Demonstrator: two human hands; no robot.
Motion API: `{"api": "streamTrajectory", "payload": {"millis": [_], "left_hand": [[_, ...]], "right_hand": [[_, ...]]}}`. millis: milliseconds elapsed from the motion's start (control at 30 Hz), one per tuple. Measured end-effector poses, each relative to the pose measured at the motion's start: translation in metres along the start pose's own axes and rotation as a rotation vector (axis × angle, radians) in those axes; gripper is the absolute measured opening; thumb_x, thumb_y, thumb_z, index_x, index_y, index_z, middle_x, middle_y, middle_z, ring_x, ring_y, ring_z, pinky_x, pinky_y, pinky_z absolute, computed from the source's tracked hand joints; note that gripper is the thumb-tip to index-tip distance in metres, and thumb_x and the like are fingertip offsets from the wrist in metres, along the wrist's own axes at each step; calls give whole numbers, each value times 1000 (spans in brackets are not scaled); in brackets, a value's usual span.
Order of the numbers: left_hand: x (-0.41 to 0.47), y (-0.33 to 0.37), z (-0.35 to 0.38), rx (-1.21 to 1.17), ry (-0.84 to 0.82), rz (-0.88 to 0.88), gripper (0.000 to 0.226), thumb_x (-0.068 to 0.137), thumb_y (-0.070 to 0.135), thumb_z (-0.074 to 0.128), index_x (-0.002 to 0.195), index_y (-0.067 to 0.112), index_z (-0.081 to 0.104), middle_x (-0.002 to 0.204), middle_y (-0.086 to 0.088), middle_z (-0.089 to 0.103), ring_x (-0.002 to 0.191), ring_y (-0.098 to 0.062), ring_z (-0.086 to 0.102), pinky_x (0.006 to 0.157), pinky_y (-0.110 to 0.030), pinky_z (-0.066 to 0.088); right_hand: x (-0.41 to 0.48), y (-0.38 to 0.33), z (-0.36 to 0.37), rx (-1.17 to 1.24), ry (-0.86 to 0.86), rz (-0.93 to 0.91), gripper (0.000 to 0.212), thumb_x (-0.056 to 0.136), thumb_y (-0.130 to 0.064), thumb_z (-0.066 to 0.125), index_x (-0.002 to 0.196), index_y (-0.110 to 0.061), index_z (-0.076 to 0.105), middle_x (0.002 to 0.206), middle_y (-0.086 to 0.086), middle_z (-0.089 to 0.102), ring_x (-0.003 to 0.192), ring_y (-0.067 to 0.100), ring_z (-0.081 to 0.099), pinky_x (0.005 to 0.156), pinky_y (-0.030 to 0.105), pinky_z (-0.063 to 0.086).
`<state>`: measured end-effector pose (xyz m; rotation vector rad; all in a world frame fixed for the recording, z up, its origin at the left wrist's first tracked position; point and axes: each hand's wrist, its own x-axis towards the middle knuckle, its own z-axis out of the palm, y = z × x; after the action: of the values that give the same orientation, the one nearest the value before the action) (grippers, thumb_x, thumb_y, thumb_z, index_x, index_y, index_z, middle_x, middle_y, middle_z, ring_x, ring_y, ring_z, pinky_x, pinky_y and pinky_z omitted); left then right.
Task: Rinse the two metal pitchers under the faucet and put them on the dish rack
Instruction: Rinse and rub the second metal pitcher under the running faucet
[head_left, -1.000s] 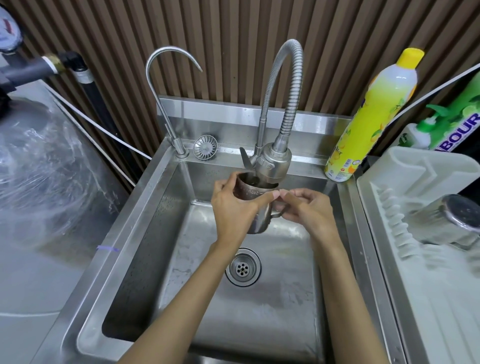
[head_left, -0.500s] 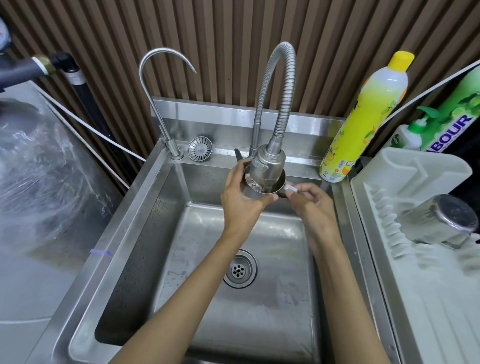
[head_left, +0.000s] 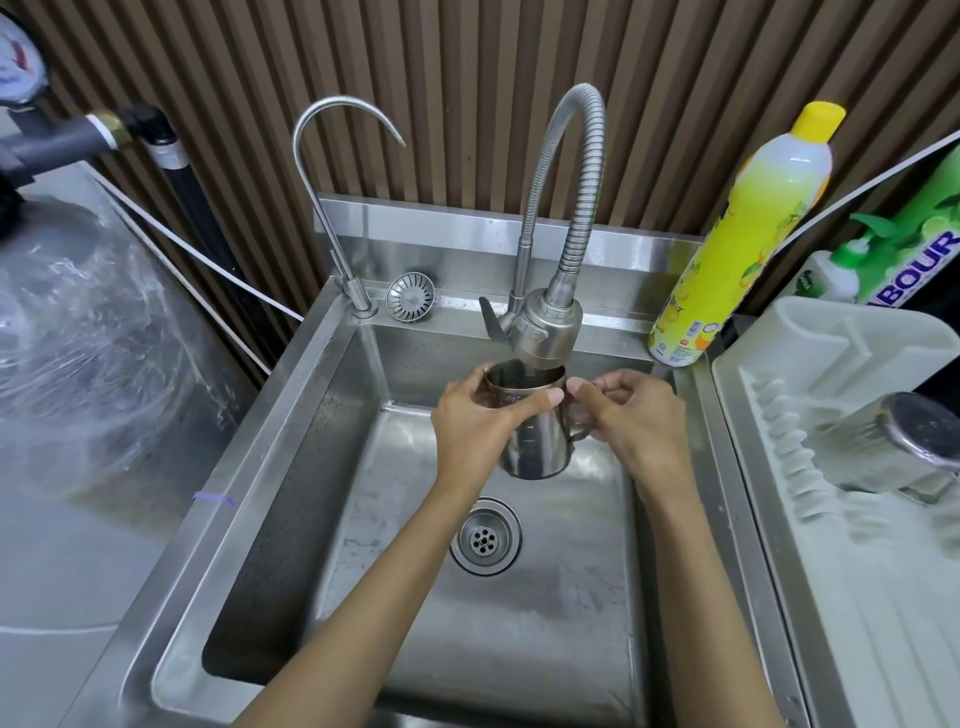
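I hold a metal pitcher (head_left: 535, 447) upright over the sink (head_left: 291, 467), its mouth just below the spray head of the flexible faucet (head_left: 545, 327). My left hand (head_left: 475, 426) wraps round the pitcher's body. My right hand (head_left: 634, 415) pinches its handle on the right side. A second metal pitcher (head_left: 883, 447) lies on its side on the white dish rack (head_left: 831, 353) at the right. I cannot tell whether water is running.
A thin gooseneck tap (head_left: 332, 171) and a loose strainer (head_left: 410, 297) sit at the sink's back left. A yellow detergent bottle (head_left: 748, 234) and a green one (head_left: 883, 260) stand at the back right. The drain (head_left: 485, 540) lies below the pitcher. Plastic-wrapped counter (head_left: 93, 364) fills the left.
Half a second ago the pitcher was raised tight around the faucet head; now it has dropped lower, so its body and handle show again. Both hands keep their hold.
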<state>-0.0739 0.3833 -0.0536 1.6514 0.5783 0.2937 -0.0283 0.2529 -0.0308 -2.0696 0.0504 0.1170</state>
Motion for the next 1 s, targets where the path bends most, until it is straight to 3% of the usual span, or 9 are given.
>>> {"api": "streamTrajectory", "payload": {"millis": [167, 333, 467, 533, 600, 700, 833, 900, 1000], "left_hand": [[5, -6, 7, -145, -164, -64, 55, 47, 27, 88, 99, 21, 71, 95, 6, 75, 94, -8, 68, 84, -21, 48], [13, 2, 10, -271, -158, 26, 70, 57, -11, 80, 116, 20, 60, 106, 1, 70, 90, -3, 65, 85, -21, 52], [17, 6, 4, -94, -17, 242, 80, 46, 8, 87, 120, 19, 57, 116, 1, 63, 106, -11, 60, 97, -29, 47], [15, 11, 0, 12, 47, 306, 88, 46, 9, 89, 127, 16, 56, 118, 9, 54, 111, -8, 54, 99, -18, 41], [12, 17, -4, 68, 79, 314, 84, 49, 11, 90, 125, 19, 57, 108, 17, 46, 103, 4, 50, 92, -2, 34], [11, 21, -11, 140, 111, 247, 73, 49, 24, 91, 116, 26, 62, 97, 14, 43, 93, 1, 50, 80, 0, 35], [7, 15, -12, 129, 64, 99, 62, 40, 51, 86, 96, 33, 69, 93, 11, 53, 94, -10, 61, 87, -20, 48], [7, 11, -12, 75, -22, 2, 62, 34, 58, 80, 90, 32, 71, 95, 7, 69, 91, -8, 67, 91, -29, 52], [8, 3, -11, 5, -168, -93, 62, 35, 52, 82, 91, 27, 74, 89, 10, 75, 90, -6, 69, 93, -34, 53]], "right_hand": [[-12, -13, -10, -98, 113, -95, 17, 80, -23, 70, 72, -14, 59, 78, 5, 66, 80, 22, 63, 77, 31, 48], [-10, -2, -2, 290, 30, -45, 13, 83, -6, 65, 76, -12, 57, 100, 4, 71, 85, 8, 66, 85, 22, 50], [-7, 4, 15, 582, -131, 37, 17, 86, -2, 59, 75, -13, 54, 98, -4, 70, 91, 3, 65, 94, 26, 46], [-8, 7, 21, 706, -187, 88, 15, 88, -3, 57, 77, -12, 55, 89, 0, 68, 92, 15, 64, 97, 31, 49], [-9, 6, 24, 736, -206, 113, 9, 89, -5, 57, 81, -9, 58, 82, 5, 67, 86, 21, 65, 91, 31, 54], [-12, 4, 23, 632, -171, 131, 8, 88, -12, 61, 88, -4, 63, 77, 8, 70, 74, 16, 68, 69, 24, 59], [-13, -3, 15, 430, -60, 125, 14, 82, -20, 70, 77, -8, 64, 72, 8, 71, 61, 8, 69, 55, 24, 57], [-11, -6, 10, 283, 4, 107, 17, 80, -23, 72, 73, -11, 63, 75, 10, 72, 60, 7, 69, 56, 27, 58], [-10, -10, 2, 2, 112, 13, 20, 77, -30, 73, 68, -16, 63, 75, 6, 72, 74, 19, 69, 74, 35, 56]]}}
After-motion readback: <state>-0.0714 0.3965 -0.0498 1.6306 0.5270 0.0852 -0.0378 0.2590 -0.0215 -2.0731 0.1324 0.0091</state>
